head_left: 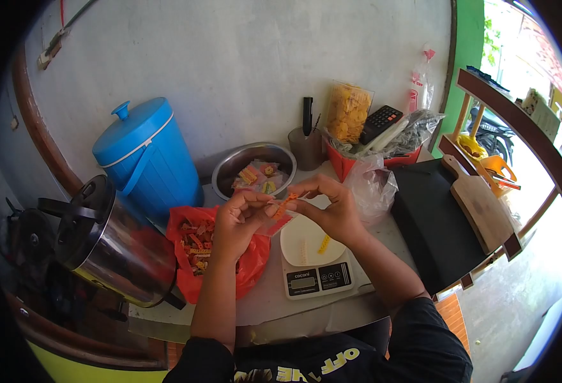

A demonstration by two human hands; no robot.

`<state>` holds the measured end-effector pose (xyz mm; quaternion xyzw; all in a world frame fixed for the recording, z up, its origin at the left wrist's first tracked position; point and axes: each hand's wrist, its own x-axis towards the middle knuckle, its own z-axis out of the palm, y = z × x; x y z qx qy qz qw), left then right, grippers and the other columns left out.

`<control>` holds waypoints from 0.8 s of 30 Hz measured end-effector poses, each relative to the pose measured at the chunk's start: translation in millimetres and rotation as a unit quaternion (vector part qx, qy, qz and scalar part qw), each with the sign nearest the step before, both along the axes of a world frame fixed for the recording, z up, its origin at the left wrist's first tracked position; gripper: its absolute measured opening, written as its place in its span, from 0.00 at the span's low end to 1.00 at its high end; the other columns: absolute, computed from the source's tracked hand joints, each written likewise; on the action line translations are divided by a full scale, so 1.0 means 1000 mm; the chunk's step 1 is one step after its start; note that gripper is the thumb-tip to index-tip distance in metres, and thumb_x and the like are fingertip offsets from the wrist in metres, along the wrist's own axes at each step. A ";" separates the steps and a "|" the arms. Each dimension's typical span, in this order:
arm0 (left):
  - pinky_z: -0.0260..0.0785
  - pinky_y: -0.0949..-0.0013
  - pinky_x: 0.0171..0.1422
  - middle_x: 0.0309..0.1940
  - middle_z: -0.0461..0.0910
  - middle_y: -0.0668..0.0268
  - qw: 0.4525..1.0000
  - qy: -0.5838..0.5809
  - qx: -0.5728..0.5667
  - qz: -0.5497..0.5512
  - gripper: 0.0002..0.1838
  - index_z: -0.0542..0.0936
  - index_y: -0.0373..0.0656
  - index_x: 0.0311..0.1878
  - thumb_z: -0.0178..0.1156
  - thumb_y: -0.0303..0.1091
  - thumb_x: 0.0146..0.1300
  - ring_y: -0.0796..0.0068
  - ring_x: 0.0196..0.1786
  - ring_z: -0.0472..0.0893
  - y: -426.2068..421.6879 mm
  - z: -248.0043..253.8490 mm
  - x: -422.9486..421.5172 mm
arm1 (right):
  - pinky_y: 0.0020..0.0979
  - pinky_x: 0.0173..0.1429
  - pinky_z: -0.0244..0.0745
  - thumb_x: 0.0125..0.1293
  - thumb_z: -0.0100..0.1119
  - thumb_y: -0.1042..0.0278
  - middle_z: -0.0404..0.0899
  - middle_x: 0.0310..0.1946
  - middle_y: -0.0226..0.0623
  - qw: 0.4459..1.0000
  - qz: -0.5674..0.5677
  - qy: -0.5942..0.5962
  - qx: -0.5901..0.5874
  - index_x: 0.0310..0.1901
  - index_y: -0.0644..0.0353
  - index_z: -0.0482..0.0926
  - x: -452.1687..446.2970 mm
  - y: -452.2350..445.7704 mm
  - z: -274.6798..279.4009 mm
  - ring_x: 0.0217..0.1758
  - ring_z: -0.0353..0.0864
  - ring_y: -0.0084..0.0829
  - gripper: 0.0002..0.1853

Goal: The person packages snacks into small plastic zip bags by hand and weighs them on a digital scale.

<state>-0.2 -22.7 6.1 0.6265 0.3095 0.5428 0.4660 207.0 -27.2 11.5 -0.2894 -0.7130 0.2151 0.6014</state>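
Both hands meet above the table, near the middle of the view. My left hand (241, 220) pinches a small clear plastic bag (274, 223) with a reddish print. My right hand (329, 207) holds an orange piece (285, 202) between its fingertips, at the bag's upper part. Below them stands a white digital scale (319, 279); a yellow spiral piece (324, 244) and a pale piece (304, 251) lie on its pan. To the left, a red plastic bag (252, 271) holds many small colourful pieces. Behind the hands, a metal bowl (220, 171) contains several small filled packets (255, 177).
A blue cooler (156, 163) and a steel pot (124, 246) stand at the left. Behind are a grey cup (306, 150) and a red basket (340, 164) with a calculator (380, 124). A black box (425, 223) and wooden board (482, 204) lie at the right.
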 end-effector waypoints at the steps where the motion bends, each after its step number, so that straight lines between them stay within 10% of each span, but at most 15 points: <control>1: 0.74 0.74 0.53 0.40 0.85 0.63 1.000 -0.002 0.008 0.007 0.11 0.80 0.37 0.45 0.67 0.24 0.60 0.77 0.44 0.84 0.001 -0.001 0.000 | 0.29 0.43 0.76 0.55 0.73 0.71 0.85 0.41 0.31 1.000 -0.003 0.014 0.000 0.41 0.57 0.84 -0.002 -0.001 0.000 0.39 0.82 0.26 0.11; 7: 0.74 0.75 0.52 0.37 0.85 0.63 0.998 -0.046 0.046 0.008 0.09 0.79 0.38 0.42 0.68 0.23 0.60 0.78 0.43 0.83 0.001 0.000 -0.001 | 0.32 0.46 0.75 0.58 0.71 0.70 0.84 0.41 0.33 0.993 0.017 -0.093 0.072 0.39 0.57 0.85 0.000 0.000 0.006 0.42 0.81 0.30 0.08; 16: 0.75 0.75 0.50 0.38 0.85 0.64 0.995 -0.036 0.061 0.076 0.10 0.79 0.39 0.43 0.68 0.24 0.60 0.79 0.43 0.83 0.000 0.008 -0.003 | 0.33 0.49 0.75 0.55 0.69 0.72 0.82 0.41 0.32 0.981 0.066 -0.113 -0.145 0.44 0.54 0.83 0.021 0.008 0.006 0.46 0.82 0.33 0.13; 19: 0.75 0.75 0.50 0.38 0.84 0.64 0.993 -0.036 0.064 0.097 0.10 0.79 0.38 0.43 0.68 0.24 0.60 0.79 0.43 0.83 0.004 0.008 -0.014 | 0.36 0.50 0.76 0.49 0.71 0.72 0.83 0.43 0.29 0.877 -0.010 -0.456 -0.152 0.45 0.51 0.82 0.047 0.016 -0.003 0.48 0.83 0.35 0.19; 24: 0.75 0.75 0.50 0.39 0.84 0.64 0.990 -0.063 0.079 0.096 0.11 0.79 0.37 0.44 0.68 0.22 0.59 0.79 0.42 0.83 0.006 0.009 -0.018 | 0.37 0.50 0.76 0.43 0.73 0.71 0.84 0.43 0.27 0.778 -0.012 -0.583 -0.232 0.44 0.49 0.82 0.049 0.036 -0.032 0.50 0.83 0.34 0.21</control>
